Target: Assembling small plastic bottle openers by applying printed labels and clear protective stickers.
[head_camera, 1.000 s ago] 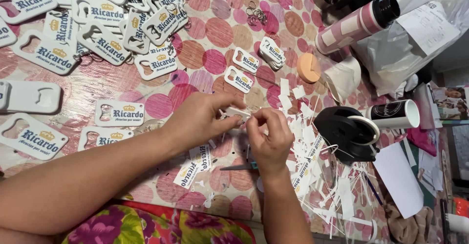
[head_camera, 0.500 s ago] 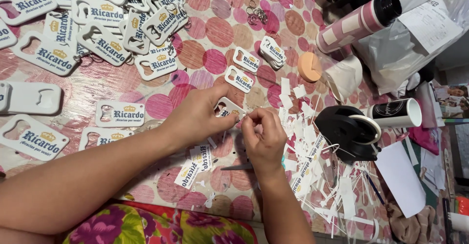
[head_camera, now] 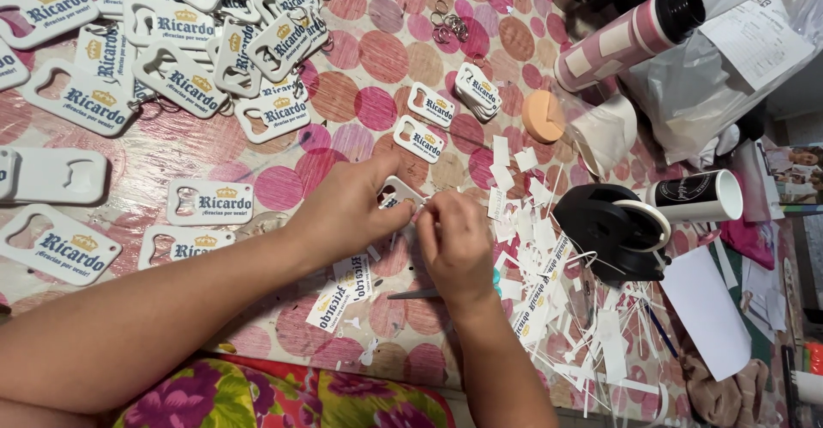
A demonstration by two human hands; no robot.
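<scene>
**White tag pinched between both hands**

White plastic is what we see in our fingers: a small bottle-opener tag (head_camera: pixel 399 193) sits just above the centre of the view, over the dotted worktop (head_camera: pixel 377 59). Our left hand (head_camera: pixel 347 209) is clenched on it from the 9 o'clock side, thumb and forefinger grasping its edge. Our right hand (head_camera: pixel 454 244) meets it from 5 o'clock, fingertips pinched at the tag's right end; what they nip there is too small to tell. At 10 o'clock lies a heap of larger white openers (head_camera: pixel 180 42). At 3 o'clock stands a black tape dispenser (head_camera: pixel 610 229), with a litter of white paper scraps (head_camera: pixel 549 308) at 4 o'clock. Two more small tags (head_camera: pixel 424 123) lie at 12 o'clock.
</scene>
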